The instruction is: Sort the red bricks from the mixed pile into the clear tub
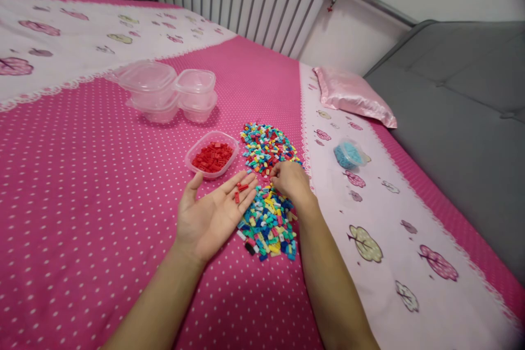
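Observation:
My left hand lies palm up with its fingers stretched out, and a few small red toy bricks rest loose on the fingers. My right hand is closed in a pinch, fingertips down at the mixed toy bricks; whatever is between them is hidden. Those bricks lie in two heaps: a far pile beyond the right hand and a near pile between my forearms. Just beyond my left fingers sits a clear plastic tub holding red bricks.
Stacked clear tubs stand at the back left. A lidded tub of light blue pieces is on the right, on the pink bedspread. Farther off are a pink pillow, a grey headboard and a white radiator.

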`<state>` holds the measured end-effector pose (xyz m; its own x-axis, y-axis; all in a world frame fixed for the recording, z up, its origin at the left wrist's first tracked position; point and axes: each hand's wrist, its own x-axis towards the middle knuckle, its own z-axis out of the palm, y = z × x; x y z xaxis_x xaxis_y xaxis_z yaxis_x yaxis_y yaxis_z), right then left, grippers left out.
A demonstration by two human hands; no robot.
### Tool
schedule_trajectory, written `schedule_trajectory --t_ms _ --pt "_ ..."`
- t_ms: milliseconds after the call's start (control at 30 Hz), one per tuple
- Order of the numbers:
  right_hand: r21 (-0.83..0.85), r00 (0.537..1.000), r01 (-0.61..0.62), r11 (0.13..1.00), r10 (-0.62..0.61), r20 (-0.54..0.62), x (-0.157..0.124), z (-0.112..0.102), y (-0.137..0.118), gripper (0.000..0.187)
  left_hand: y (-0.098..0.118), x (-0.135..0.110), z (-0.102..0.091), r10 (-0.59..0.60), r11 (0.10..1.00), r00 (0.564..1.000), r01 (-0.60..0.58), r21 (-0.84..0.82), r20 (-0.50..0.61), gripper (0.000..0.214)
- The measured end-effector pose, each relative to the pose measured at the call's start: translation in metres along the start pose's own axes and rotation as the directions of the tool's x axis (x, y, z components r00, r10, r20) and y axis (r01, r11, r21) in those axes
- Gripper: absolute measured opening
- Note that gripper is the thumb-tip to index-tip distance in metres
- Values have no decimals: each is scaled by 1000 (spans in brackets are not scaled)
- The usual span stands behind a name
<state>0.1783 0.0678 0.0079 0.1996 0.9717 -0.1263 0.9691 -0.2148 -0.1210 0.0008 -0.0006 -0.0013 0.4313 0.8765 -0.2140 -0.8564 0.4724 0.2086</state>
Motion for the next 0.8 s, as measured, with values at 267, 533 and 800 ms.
schedule_trajectory --t_ms 267,533,800 --pt "-27 996 -79 997 80 34 -4 -15 13 14 0 1 0 4 1000 1000 -4 6 11 80" --pt "91 987 -60 994 73 -140 -12 -26 17 16 0 0 2 1 1000 1000 -1 1 10 79" --pt "238 977 140 961 -94 -193 -21 -32 11 11 0 -1 2 -5 1000 1000 5 -22 -8 80"
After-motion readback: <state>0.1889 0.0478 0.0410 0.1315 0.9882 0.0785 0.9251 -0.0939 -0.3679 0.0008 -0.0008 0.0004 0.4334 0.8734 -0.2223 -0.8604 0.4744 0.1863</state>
